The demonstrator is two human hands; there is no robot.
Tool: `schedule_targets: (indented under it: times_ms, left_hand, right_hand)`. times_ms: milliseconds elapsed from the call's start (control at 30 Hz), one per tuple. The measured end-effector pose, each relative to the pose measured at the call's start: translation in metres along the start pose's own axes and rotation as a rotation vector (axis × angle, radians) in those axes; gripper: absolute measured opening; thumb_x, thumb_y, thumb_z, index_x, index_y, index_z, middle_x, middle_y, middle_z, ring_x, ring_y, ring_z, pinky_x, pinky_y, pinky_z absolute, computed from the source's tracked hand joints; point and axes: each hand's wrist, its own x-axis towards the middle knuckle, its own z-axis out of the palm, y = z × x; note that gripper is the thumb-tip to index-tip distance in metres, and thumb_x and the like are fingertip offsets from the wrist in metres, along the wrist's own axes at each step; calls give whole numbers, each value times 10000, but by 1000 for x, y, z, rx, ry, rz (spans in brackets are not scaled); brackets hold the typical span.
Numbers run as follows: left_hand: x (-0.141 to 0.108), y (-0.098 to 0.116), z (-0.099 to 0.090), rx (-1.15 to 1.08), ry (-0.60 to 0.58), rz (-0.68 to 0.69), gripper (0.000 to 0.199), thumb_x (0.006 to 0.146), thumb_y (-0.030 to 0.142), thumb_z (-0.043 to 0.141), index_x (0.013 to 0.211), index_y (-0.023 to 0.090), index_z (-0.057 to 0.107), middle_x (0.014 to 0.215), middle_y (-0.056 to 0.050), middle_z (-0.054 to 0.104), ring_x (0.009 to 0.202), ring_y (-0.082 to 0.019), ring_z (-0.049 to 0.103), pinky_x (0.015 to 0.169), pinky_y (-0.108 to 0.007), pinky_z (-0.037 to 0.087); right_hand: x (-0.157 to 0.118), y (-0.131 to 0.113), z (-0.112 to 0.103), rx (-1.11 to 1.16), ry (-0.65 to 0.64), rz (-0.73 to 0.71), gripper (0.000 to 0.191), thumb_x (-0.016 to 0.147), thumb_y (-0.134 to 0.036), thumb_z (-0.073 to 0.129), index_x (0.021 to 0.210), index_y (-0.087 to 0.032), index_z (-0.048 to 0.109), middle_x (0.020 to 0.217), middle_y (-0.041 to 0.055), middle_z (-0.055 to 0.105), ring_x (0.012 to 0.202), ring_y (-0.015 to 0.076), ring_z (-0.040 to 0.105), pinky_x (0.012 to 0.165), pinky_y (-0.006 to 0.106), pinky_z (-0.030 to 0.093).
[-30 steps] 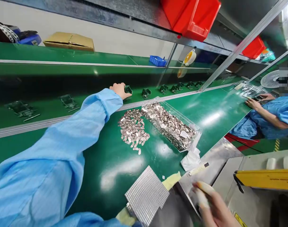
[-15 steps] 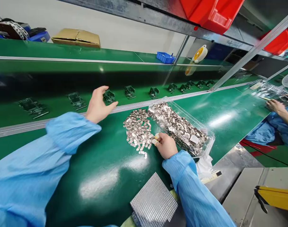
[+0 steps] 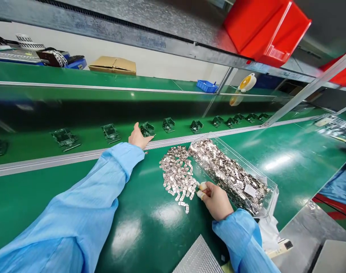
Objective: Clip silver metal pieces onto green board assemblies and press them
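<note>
Many metal parts (image 3: 177, 174) lie loose; whether any sits on the circuit board (image 3: 147, 129), at their eleven o'clock between the left hand's (image 3: 138, 138) spread digits, is unclear. The right hand (image 3: 218, 203), at four o'clock, bunches its fingertips, grip indiscernible.

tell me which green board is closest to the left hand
The green board between thumb and fingers of the left hand; the others all sit clear of that hand.
</note>
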Motion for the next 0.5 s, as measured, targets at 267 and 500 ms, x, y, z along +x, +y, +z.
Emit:
schedule_targets:
  times_ms: [267, 500]
  left_hand:
    - [-1, 7, 0, -6, -9, 40, 836, 705, 433, 746, 1423, 207, 382, 1396, -163, 562, 1320, -384, 486, 1060, -504, 394]
    - [8, 20, 5, -113, 56, 22, 455, 837, 294, 596, 1273, 171, 549, 1193, -147, 689, 1147, -320, 626, 981, -437, 476]
  right_hand:
    - [-13, 5, -1, 141, 32, -6, 41, 703, -218, 573, 728, -234, 601, 690, 13, 675, 659, 213, 651, 650, 329, 519]
    - [-15, 10, -1, 285, 54, 45, 65, 668, -279, 594, 688, -218, 600, 655, 15, 658, 622, 196, 616, 630, 319, 506]
